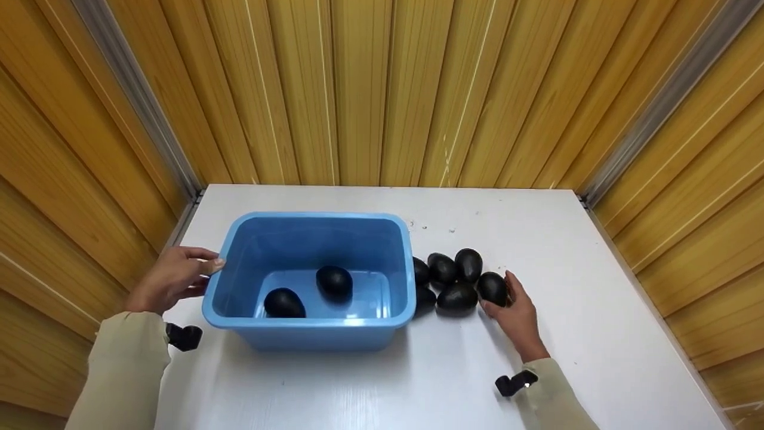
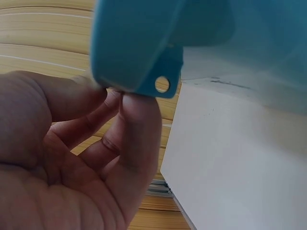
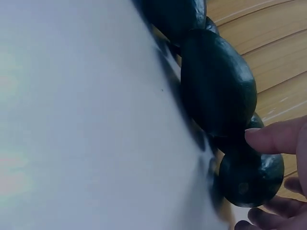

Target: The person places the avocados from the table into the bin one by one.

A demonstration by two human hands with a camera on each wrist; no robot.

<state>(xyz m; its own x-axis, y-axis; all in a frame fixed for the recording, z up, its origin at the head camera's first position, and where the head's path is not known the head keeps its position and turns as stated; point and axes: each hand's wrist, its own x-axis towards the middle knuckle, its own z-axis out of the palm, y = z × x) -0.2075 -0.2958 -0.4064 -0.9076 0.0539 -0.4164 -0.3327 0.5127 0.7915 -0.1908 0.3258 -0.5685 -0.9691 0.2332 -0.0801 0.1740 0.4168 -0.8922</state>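
Observation:
A blue plastic bin [image 1: 308, 323] stands on the white table with two dark avocados, one avocado [image 1: 334, 282] farther back and another avocado [image 1: 285, 303] by the front wall. My left hand [image 1: 179, 276] pinches the bin's left edge between thumb and fingers; the left wrist view shows the bin's rim [image 2: 129, 57] and a tab with a hole. To the right of the bin, my right hand [image 1: 518, 310] curls thumb and fingers around the rightmost avocado [image 1: 493, 288]. That avocado [image 3: 249, 179] rests at the end of the group in the right wrist view.
Several more avocados lie bunched against the bin's right side, including a front avocado [image 1: 457, 298] and a back avocado [image 1: 468, 264]; the bin partly hides the leftmost ones. Wood-patterned walls [image 1: 358, 95] enclose the white table [image 1: 453, 370] at the back and both sides.

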